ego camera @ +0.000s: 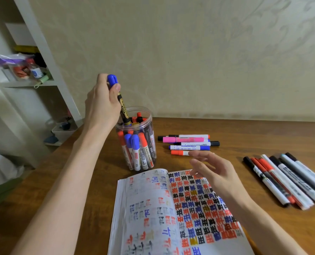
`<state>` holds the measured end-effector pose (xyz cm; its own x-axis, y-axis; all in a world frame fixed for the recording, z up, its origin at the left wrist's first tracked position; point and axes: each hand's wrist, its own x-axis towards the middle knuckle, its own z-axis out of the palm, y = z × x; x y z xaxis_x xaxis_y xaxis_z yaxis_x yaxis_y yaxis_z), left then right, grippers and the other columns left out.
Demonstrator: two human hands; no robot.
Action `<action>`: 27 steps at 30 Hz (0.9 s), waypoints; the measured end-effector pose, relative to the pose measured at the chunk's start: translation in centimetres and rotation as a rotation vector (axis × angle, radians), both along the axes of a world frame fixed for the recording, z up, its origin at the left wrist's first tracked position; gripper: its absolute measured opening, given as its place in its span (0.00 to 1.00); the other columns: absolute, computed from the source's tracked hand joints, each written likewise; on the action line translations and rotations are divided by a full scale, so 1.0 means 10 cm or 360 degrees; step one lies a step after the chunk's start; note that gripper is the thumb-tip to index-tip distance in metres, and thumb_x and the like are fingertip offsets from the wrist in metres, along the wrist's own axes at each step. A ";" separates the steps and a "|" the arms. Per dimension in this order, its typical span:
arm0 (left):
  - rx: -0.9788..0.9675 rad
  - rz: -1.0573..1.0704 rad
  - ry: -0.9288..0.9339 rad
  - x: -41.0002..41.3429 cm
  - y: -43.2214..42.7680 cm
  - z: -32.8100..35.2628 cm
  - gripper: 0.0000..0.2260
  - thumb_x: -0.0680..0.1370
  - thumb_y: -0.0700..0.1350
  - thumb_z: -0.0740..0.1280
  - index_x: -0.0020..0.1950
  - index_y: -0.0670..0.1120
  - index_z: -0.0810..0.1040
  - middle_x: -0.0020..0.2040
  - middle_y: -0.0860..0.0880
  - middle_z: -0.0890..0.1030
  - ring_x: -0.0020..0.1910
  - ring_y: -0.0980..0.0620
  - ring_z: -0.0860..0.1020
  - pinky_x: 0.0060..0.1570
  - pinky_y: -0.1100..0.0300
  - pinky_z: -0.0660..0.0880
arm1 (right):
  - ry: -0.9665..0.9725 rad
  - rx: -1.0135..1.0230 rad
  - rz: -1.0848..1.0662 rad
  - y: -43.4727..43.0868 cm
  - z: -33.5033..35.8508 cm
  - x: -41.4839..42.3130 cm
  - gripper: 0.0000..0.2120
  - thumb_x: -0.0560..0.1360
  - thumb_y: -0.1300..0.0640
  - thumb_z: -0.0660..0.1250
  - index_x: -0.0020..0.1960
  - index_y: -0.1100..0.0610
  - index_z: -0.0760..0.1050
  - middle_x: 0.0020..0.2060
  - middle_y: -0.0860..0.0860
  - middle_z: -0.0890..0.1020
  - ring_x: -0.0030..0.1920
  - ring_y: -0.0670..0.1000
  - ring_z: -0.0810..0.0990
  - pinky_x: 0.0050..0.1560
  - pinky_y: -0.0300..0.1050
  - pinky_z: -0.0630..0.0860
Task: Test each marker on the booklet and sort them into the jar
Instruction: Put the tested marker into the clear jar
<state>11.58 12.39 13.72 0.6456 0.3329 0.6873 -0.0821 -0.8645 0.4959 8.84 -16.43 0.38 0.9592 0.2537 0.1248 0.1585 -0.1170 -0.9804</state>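
Closest on the brown wooden table (226,129) lies the thick open booklet (162,208), its soft pages crowded with blocky red, blue and black ink marks. Over its far right corner hovers the right hand (213,172), fingers loosely spread and holding nothing. Just beyond stands the clear round plastic jar (145,144), packed with upright capped markers; above it the left hand (101,102) grips a slim black marker (122,105) with a rounded blue cap, its lower end dipped into the jar's mouth, while loose markers (188,144) and a slanted row of pens (285,179) lie near the pale patterned wall (189,52).
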 end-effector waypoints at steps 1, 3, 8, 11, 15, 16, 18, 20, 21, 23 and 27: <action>-0.0026 0.0005 0.0003 0.01 0.03 0.00 0.09 0.86 0.45 0.61 0.62 0.40 0.72 0.51 0.48 0.77 0.47 0.51 0.74 0.40 0.67 0.64 | -0.0004 0.0001 0.0002 0.00 0.00 0.00 0.12 0.79 0.48 0.71 0.61 0.47 0.82 0.53 0.47 0.86 0.48 0.47 0.88 0.54 0.48 0.83; -0.0053 -0.0005 0.0020 0.01 0.06 -0.01 0.10 0.86 0.45 0.61 0.63 0.40 0.72 0.52 0.49 0.77 0.48 0.52 0.74 0.38 0.70 0.66 | -0.0014 -0.0006 0.0006 0.01 0.00 0.00 0.12 0.79 0.49 0.71 0.61 0.47 0.82 0.53 0.47 0.86 0.48 0.47 0.88 0.54 0.47 0.84; -0.0142 -0.0116 0.0000 -0.01 0.09 -0.03 0.09 0.86 0.45 0.61 0.63 0.40 0.73 0.52 0.49 0.80 0.48 0.53 0.78 0.45 0.63 0.73 | 0.0000 -0.0075 0.0017 0.04 -0.02 0.00 0.11 0.79 0.49 0.72 0.61 0.46 0.82 0.54 0.47 0.85 0.48 0.46 0.87 0.54 0.48 0.84; -0.0230 -0.0293 -0.0033 -0.02 0.14 -0.06 0.06 0.87 0.42 0.59 0.60 0.42 0.72 0.49 0.50 0.83 0.45 0.53 0.85 0.48 0.53 0.82 | 0.0003 -0.0083 0.0018 0.04 -0.01 0.00 0.10 0.79 0.50 0.72 0.61 0.46 0.82 0.53 0.47 0.85 0.48 0.46 0.87 0.53 0.47 0.84; -0.0267 -0.0393 -0.0067 -0.03 0.16 -0.09 0.05 0.87 0.43 0.57 0.59 0.45 0.71 0.47 0.50 0.84 0.42 0.52 0.86 0.46 0.43 0.84 | 0.0005 -0.0086 0.0018 0.03 0.00 -0.01 0.10 0.80 0.51 0.72 0.60 0.46 0.82 0.53 0.47 0.85 0.48 0.46 0.87 0.53 0.46 0.84; -0.0287 -0.0407 -0.0071 -0.03 0.16 -0.10 0.04 0.87 0.43 0.57 0.59 0.46 0.71 0.48 0.50 0.84 0.42 0.51 0.86 0.46 0.41 0.84 | 0.0005 -0.0090 0.0018 0.03 0.00 -0.01 0.10 0.80 0.51 0.72 0.60 0.46 0.82 0.53 0.47 0.85 0.48 0.46 0.87 0.53 0.47 0.84; -0.0338 -0.0446 -0.0067 -0.04 0.16 -0.11 0.05 0.87 0.45 0.57 0.60 0.47 0.71 0.48 0.49 0.84 0.42 0.50 0.86 0.48 0.40 0.83 | 0.0006 -0.0087 0.0018 0.03 0.00 -0.01 0.09 0.80 0.52 0.72 0.60 0.46 0.82 0.53 0.46 0.85 0.48 0.46 0.87 0.53 0.47 0.84; -0.0397 -0.0536 -0.0046 -0.05 0.14 -0.13 0.07 0.88 0.46 0.57 0.63 0.46 0.70 0.48 0.47 0.84 0.43 0.49 0.87 0.50 0.42 0.83 | 0.0001 -0.0080 0.0021 0.03 0.01 -0.01 0.09 0.80 0.53 0.72 0.60 0.45 0.82 0.52 0.45 0.85 0.48 0.46 0.87 0.51 0.45 0.84; -0.0416 -0.0587 -0.0035 -0.06 0.12 -0.14 0.09 0.88 0.47 0.57 0.64 0.44 0.70 0.48 0.47 0.84 0.44 0.49 0.87 0.51 0.45 0.83 | -0.0008 -0.0076 0.0031 0.03 0.02 -0.01 0.10 0.79 0.53 0.72 0.60 0.46 0.82 0.52 0.45 0.86 0.48 0.46 0.88 0.51 0.43 0.84; -0.0423 -0.0646 -0.0004 -0.09 0.08 -0.19 0.11 0.88 0.48 0.57 0.65 0.42 0.71 0.49 0.47 0.85 0.48 0.51 0.86 0.53 0.52 0.82 | -0.0033 -0.0062 0.0058 0.03 0.02 -0.01 0.11 0.79 0.55 0.73 0.61 0.46 0.82 0.51 0.45 0.86 0.49 0.46 0.88 0.51 0.41 0.84; -0.0341 -0.0626 0.0007 -0.13 0.03 -0.27 0.13 0.87 0.49 0.59 0.61 0.41 0.76 0.51 0.52 0.85 0.55 0.60 0.83 0.60 0.62 0.78 | -0.0083 -0.0005 0.0079 0.06 0.07 0.03 0.13 0.78 0.55 0.74 0.62 0.46 0.82 0.52 0.43 0.86 0.52 0.44 0.87 0.52 0.40 0.82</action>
